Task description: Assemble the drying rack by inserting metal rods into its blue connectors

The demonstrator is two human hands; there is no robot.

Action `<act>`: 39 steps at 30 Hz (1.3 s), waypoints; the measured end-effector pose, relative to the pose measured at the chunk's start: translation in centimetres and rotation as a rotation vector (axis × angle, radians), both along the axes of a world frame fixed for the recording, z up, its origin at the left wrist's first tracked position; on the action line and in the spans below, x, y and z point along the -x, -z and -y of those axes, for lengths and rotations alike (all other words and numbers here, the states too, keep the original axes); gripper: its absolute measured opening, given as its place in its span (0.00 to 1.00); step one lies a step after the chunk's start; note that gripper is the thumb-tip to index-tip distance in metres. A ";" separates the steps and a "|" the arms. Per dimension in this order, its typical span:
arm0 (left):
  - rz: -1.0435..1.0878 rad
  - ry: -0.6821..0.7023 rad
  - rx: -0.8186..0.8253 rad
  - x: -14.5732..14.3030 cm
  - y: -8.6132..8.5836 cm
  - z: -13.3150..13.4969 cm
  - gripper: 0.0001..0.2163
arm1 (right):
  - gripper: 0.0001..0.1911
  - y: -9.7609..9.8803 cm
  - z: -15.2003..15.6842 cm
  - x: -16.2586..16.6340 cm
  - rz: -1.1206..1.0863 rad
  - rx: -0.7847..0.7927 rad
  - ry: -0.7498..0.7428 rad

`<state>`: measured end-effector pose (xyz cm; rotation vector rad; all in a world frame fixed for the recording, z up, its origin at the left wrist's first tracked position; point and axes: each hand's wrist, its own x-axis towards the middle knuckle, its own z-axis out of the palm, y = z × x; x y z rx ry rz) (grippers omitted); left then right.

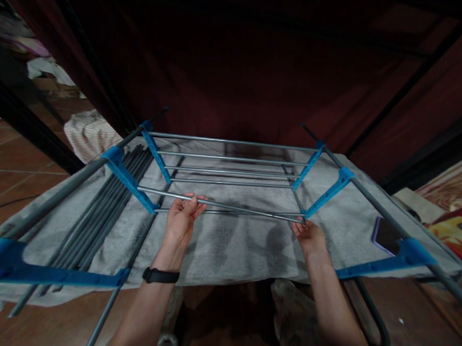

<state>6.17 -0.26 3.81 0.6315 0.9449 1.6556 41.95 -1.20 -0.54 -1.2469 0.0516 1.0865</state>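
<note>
A thin grey metal rod slants across the middle of a rack frame. Its left end meets a blue plastic bracket; its right end is at the fingertips of my right hand, below another blue bracket. My left hand, with a black band on the wrist, pinches the rod left of its middle. Just behind it, a lower crossbar joins the same two brackets. Farther back, several crossbars span the rear brackets. Thicker grey side tubes carry the brackets on both sides.
A grey cloth lies under the frame. Several loose dark tubes lie at the left. On the right are a phone and a red and yellow packet. Dark red curtains hang behind, beside a striped cloth.
</note>
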 end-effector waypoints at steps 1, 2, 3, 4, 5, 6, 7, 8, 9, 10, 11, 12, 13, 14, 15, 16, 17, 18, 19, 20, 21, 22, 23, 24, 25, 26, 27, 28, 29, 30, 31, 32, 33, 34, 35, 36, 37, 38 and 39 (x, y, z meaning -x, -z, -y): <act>-0.011 0.000 -0.012 0.1 -0.1 0.0 0.17 | 0.11 0.0 0.0 -0.2 0.009 0.008 0.012; -0.023 0.001 -0.025 0.1 -0.2 0.0 0.17 | 0.11 0.1 0.0 -0.3 0.019 0.010 0.020; -0.034 0.002 -0.038 0.1 -0.4 0.0 0.17 | 0.12 0.1 0.1 -0.4 0.029 0.008 0.027; -0.045 0.002 -0.051 0.0 -0.5 0.0 0.18 | 0.11 0.2 0.1 -0.4 0.039 0.000 0.030; -0.053 0.001 -0.064 -0.1 -0.7 0.0 0.18 | 0.11 0.3 0.1 -0.4 0.043 -0.011 0.029; -0.059 0.001 -0.076 -0.2 -0.8 0.1 0.18 | 0.11 0.4 0.2 -0.4 0.043 -0.022 0.024; -0.063 0.002 -0.087 -0.3 -1.0 0.1 0.18 | 0.11 0.4 0.2 -0.4 0.039 -0.033 0.017; -0.067 0.004 -0.095 -0.4 -1.1 0.1 0.18 | 0.10 0.5 0.3 -0.3 0.032 -0.040 0.010; -0.070 0.006 -0.101 -0.5 -1.2 0.2 0.18 | 0.10 0.6 0.3 -0.2 0.025 -0.043 0.005; -0.075 0.009 -0.105 -0.7 -1.3 0.2 0.18 | 0.09 0.6 0.3 -0.1 0.020 -0.040 0.003; -0.082 0.014 -0.110 -0.8 -1.4 0.3 0.18 | 0.09 0.7 0.3 0.0 0.020 -0.033 0.001; -0.091 0.021 -0.116 -0.9 -1.5 0.3 0.18 | 0.09 0.7 0.3 0.1 0.023 -0.024 -0.002; -0.103 0.028 -0.123 -1.1 -1.6 0.4 0.18 | 0.09 0.8 0.3 0.2 0.029 -0.018 -0.009; -0.116 0.036 -0.130 -1.2 -1.6 0.4 0.19 | 0.09 0.8 0.2 0.3 0.035 -0.013 -0.020; -0.129 0.043 -0.137 -1.3 -1.7 0.5 0.19 | 0.09 0.8 0.2 0.4 0.040 -0.008 -0.031; -0.142 0.051 -0.143 -1.4 -1.8 0.5 0.19 | 0.09 0.8 0.1 0.5 0.040 0.000 -0.040; -0.154 0.057 -0.149 -1.6 -1.9 0.6 0.19 | 0.09 0.8 0.1 0.6 0.036 0.007 -0.048; -0.163 0.063 -0.156 -1.7 -2.0 0.6 0.19 | 0.10 0.8 0.0 0.8 0.029 0.016 -0.051; -0.170 0.069 -0.163 -1.8 -2.1 0.6 0.19 | 0.10 0.8 0.0 1.0 0.021 0.025 -0.051; -0.176 0.077 -0.170 -1.9 -2.1 0.7 0.18 | 0.10 0.9 -0.1 1.2 0.013 0.033 -0.052; -0.182 0.085 -0.176 -2.1 -2.2 0.7 0.18 | 0.11 0.9 -0.1 1.4 0.005 0.037 -0.058; -0.188 0.092 -0.182 -2.2 -2.2 0.7 0.18 | 0.11 0.9 -0.1 1.6 0.000 0.038 -0.067; -0.195 0.098 -0.187 -2.3 -2.2 0.7 0.18 | 0.10 1.0 -0.1 1.8 -0.003 0.038 -0.078; -0.202 0.103 -0.190 -2.3 -2.1 0.7 0.18 | 0.10 1.0 0.0 2.0 -0.006 0.033 -0.091; -0.208 0.105 -0.193 -2.4 -2.1 0.8 0.19 | 0.10 1.1 0.0 2.2 -0.007 0.026 -0.105; -0.212 0.104 -0.195 -2.4 -2.0 0.8 0.19 | 0.09 1.1 0.1 2.3 -0.006 0.019 -0.115; -0.215 0.103 -0.197 -2.5 -2.0 0.8 0.19 | 0.09 1.2 0.1 2.4 -0.003 0.013 -0.120; -0.216 0.102 -0.198 -2.5 -1.9 0.8 0.19 | 0.09 1.2 0.2 2.6 0.000 0.010 -0.123; -0.218 0.102 -0.200 -2.5 -1.9 0.8 0.19 | 0.09 1.2 0.3 2.7 0.002 0.011 -0.126; -0.220 0.106 -0.201 -2.5 -1.8 0.8 0.19 | 0.09 1.1 0.3 2.8 0.001 0.019 -0.126; -0.224 0.111 -0.204 -2.6 -1.8 0.8 0.18 | 0.09 1.1 0.4 2.9 -0.002 0.029 -0.127; -0.229 0.119 -0.206 -2.7 -1.8 0.8 0.18 | 0.09 1.0 0.4 2.9 -0.006 0.039 -0.127; -0.235 0.127 -0.209 -2.8 -1.9 0.9 0.18 | 0.10 1.0 0.4 3.0 -0.010 0.049 -0.128; -0.240 0.133 -0.212 -2.9 -1.9 0.9 0.18 | 0.10 0.9 0.4 3.1 -0.012 0.056 -0.127; -0.244 0.140 -0.215 -3.0 -2.0 1.0 0.18 | 0.11 0.9 0.4 3.1 -0.012 0.060 -0.125; -0.246 0.144 -0.218 -3.1 -2.0 1.0 0.19 | 0.11 0.9 0.4 3.2 -0.010 0.061 -0.123; -0.248 0.146 -0.219 -3.2 -2.1 1.1 0.19 | 0.11 0.9 0.4 3.2 -0.009 0.060 -0.124; -0.248 0.148 -0.220 -3.3 -2.2 1.1 0.19 | 0.11 0.9 0.4 3.3 -0.008 0.058 -0.128; -0.247 0.148 -0.220 -3.4 -2.2 1.2 0.19 | 0.10 1.0 0.4 3.4 -0.008 0.054 -0.134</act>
